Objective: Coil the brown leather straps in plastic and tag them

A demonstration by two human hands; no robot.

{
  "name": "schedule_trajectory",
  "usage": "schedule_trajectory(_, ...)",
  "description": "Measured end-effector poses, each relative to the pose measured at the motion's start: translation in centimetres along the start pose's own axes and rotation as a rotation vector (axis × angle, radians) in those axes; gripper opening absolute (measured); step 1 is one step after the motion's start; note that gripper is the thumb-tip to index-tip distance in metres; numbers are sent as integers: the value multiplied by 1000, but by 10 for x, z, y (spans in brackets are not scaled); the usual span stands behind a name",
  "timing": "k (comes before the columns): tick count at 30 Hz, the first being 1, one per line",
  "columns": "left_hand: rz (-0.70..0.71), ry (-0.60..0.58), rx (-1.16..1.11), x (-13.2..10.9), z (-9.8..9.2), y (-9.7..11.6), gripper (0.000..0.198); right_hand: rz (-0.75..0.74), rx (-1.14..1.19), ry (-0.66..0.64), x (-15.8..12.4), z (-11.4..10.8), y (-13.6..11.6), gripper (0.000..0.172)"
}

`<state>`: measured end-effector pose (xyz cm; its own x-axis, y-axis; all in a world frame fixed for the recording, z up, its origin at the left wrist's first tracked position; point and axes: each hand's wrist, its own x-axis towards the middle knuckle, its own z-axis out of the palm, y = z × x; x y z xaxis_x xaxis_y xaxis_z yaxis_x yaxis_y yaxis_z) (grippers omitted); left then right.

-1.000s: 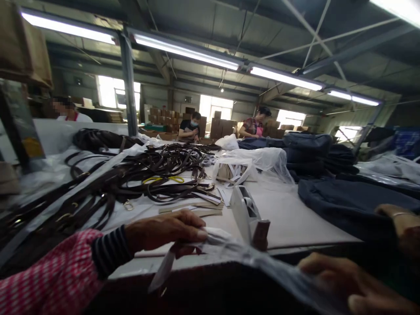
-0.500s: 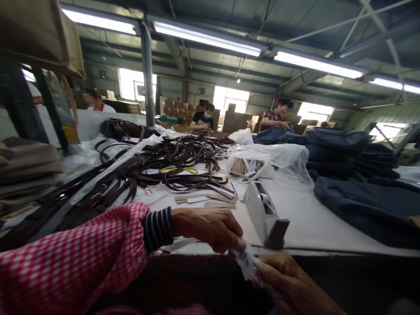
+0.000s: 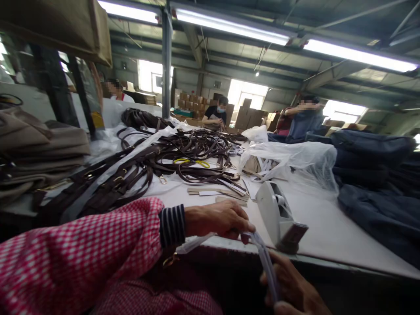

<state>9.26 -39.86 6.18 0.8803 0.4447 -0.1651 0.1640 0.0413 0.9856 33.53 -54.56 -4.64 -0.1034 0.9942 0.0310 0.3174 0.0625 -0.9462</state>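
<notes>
tape dispenser [image 3: 268, 215] obstructs; free tabletop [image 3: 331, 232] right of it

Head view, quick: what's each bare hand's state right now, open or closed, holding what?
Left hand: closed, pinching a narrow strip of whitish, translucent plastic.
Right hand: closed on the same strip, lower down.

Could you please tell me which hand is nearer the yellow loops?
Left: the left hand is in front of the yellow loops; the right hand is lower and farther right.
</notes>
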Motion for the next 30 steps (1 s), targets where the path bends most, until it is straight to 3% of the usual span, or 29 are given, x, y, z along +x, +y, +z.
schedule_trajectory(2,32,-48,1,10,17,-2,40,-142,-111,179,13,18,-11,64)
schedule_trajectory(4,62,-67,5,13,24,-4,37,-360,-361,326,24,25,-17,46)
schedule_trajectory(7,28,-135,-59,4,18,-12,34,-735,-746,418,33,17,-21,45)
schedule_trajectory(9,-42,-189,-121,-7,11,-25,29,-855,-907,465,35,5,-23,46)
schedule_trajectory(14,-211,-166,-286,-33,6,-73,28,-801,-974,497,36,-15,-27,40)
schedule_trajectory(19,-214,-99,-356,-53,-2,-99,33,-625,-800,555,40,-18,-18,36)
schedule_trajectory(23,-189,21,-399,-66,-8,-98,36,-565,-685,554,46,-12,-12,35)
schedule_trajectory(30,-39,117,-286,-83,-9,-70,29,-563,-592,450,58,2,-17,32)
